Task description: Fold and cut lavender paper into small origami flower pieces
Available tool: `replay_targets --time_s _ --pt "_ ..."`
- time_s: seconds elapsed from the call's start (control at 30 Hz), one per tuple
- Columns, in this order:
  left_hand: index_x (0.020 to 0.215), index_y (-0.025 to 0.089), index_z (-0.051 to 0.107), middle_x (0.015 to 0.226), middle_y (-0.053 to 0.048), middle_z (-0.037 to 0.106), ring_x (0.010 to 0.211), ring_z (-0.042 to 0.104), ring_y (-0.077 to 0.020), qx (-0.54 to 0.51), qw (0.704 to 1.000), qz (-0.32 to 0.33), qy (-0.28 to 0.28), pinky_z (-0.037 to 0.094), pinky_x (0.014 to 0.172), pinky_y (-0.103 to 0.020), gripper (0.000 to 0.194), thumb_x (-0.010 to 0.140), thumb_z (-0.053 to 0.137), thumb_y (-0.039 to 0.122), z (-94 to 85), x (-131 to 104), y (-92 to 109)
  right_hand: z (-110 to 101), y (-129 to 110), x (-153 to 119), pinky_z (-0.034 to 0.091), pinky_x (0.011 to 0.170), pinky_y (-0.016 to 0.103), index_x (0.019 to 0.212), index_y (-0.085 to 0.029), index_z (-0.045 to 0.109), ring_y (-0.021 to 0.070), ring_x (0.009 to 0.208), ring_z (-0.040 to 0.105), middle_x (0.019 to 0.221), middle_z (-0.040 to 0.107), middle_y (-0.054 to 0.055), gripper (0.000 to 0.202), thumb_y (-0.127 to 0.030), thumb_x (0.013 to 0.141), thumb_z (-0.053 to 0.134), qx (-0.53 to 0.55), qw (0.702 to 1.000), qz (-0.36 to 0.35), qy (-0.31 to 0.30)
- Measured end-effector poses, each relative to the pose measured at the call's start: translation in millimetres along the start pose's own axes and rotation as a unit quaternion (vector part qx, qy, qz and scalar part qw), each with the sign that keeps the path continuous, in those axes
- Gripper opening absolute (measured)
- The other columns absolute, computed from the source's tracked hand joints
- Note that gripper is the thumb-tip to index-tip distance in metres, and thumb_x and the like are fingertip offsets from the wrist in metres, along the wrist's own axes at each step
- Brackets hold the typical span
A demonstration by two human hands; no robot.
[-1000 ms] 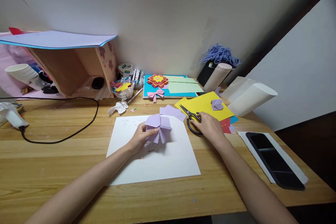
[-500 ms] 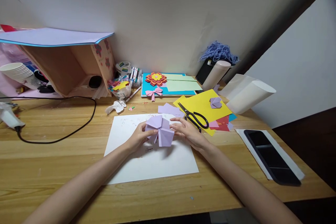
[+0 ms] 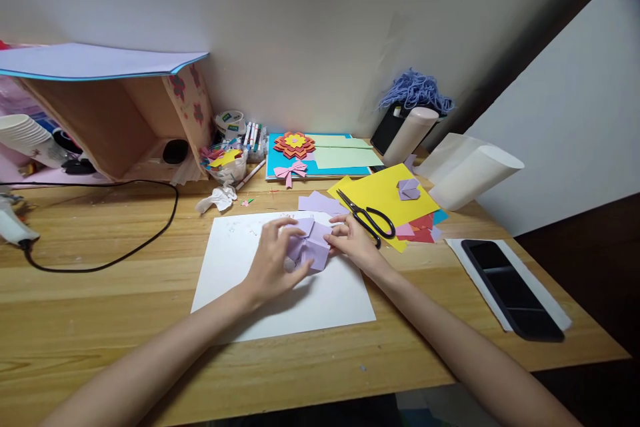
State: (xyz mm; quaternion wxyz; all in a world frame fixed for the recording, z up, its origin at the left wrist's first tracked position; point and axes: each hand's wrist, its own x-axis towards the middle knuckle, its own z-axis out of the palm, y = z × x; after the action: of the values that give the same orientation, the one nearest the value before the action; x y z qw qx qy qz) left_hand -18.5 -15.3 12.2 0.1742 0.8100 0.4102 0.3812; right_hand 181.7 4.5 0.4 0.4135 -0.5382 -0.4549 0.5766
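A folded piece of purple paper (image 3: 317, 247) with several flaps is held above a white sheet (image 3: 225, 280). My right hand (image 3: 353, 240) pinches its right edge between thumb and fingers. Over its left side, my left hand (image 3: 274, 261) has its thumb and fingers spread, with the fingertips by the upper flap and the thumb by the lower one. Black-handled scissors (image 3: 370, 217) lie just right of my right hand, partly on yellow paper (image 3: 400, 197). A smaller purple folded piece (image 3: 409, 189) rests on the yellow paper.
Behind are a blue board (image 3: 275, 163) with a paper flower and pink bow, markers (image 3: 253, 137) and a box (image 3: 185, 107). At right lie a phone (image 3: 510, 290) and paper rolls (image 3: 475, 177). A black cable (image 3: 100, 270) loops at left.
My left hand has let go of the purple paper's left side and spread over it. My right hand has closed on the right edge. The paper has turned, and the view has shifted slightly.
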Motion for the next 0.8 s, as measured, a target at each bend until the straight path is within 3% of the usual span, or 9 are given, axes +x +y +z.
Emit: replay_targets --time_s 0.1,0.2,0.33,0.47,0.63,0.8 --pt "0.117 0.021 0.046 0.119 -0.011 0.052 0.11 0.046 -0.0277 0.047 0.989 0.07 -0.118 0.038 0.093 -0.045 0.051 0.073 0.066 0.036 0.1 -3 6 -2 4 1 0.049 0.046 0.025 0.096 -0.022 0.037 0.0111 0.046 0.059 0.062 0.05 -0.011 0.043 -0.033 0.067 0.067 -0.037 0.999 -0.019 -0.013" --pt "0.12 0.018 0.045 0.119 -0.013 0.055 0.107 0.05 -0.0279 0.061 0.984 0.07 -0.152 0.041 0.09 -0.044 0.053 0.076 0.063 0.039 2.6 -4 6 -5 2 -2 0.044 0.041 0.023 0.098 -0.022 0.037 0.0111 0.044 0.057 0.062 0.049 -0.01 0.039 -0.032 0.07 0.063 -0.105 0.994 -0.031 -0.022" --pt "0.117 0.018 0.049 0.114 -0.013 0.059 0.103 0.054 -0.0271 0.056 0.986 0.061 -0.143 0.044 0.085 -0.042 0.038 0.082 0.057 0.031 6.4 -5 1 -12 -9 -6 0.042 0.051 0.024 0.096 -0.021 0.047 0.0109 0.053 0.055 0.069 0.055 -0.006 0.026 -0.025 0.073 0.058 -0.293 0.952 -0.092 0.009" --pt "0.108 0.018 0.057 0.105 -0.013 0.064 0.096 0.058 -0.0258 0.039 0.988 0.044 -0.146 0.045 0.081 -0.041 0.024 0.086 0.05 0.023 7.9 -5 -4 -19 -23 -8 0.044 0.068 0.029 0.089 -0.019 0.057 0.0149 0.075 0.057 0.092 0.058 0.004 0.016 -0.016 0.073 0.054 -0.411 0.895 -0.171 0.003" --pt "0.095 0.019 0.062 0.099 -0.011 0.067 0.09 0.061 -0.0223 0.026 0.991 0.017 -0.131 0.047 0.078 -0.038 0.02 0.089 0.044 0.021 7.8 -6 -5 -20 -26 -9 0.046 0.078 0.031 0.102 -0.018 0.056 0.0173 0.094 0.058 0.106 0.057 0.007 0.036 -0.004 0.071 0.045 -0.369 0.911 -0.174 -0.063" --pt "0.089 0.019 0.063 0.11 -0.01 0.058 0.102 0.055 -0.0216 -0.003 0.999 -0.022 -0.045 0.046 0.087 -0.04 0.016 0.088 0.047 0.021 7.4 -6 -2 -15 -16 -11 0.042 0.096 0.036 0.125 -0.022 0.043 0.02 0.117 0.049 0.126 0.051 0.009 0.058 -0.007 0.07 0.052 -0.306 0.923 -0.174 -0.159"
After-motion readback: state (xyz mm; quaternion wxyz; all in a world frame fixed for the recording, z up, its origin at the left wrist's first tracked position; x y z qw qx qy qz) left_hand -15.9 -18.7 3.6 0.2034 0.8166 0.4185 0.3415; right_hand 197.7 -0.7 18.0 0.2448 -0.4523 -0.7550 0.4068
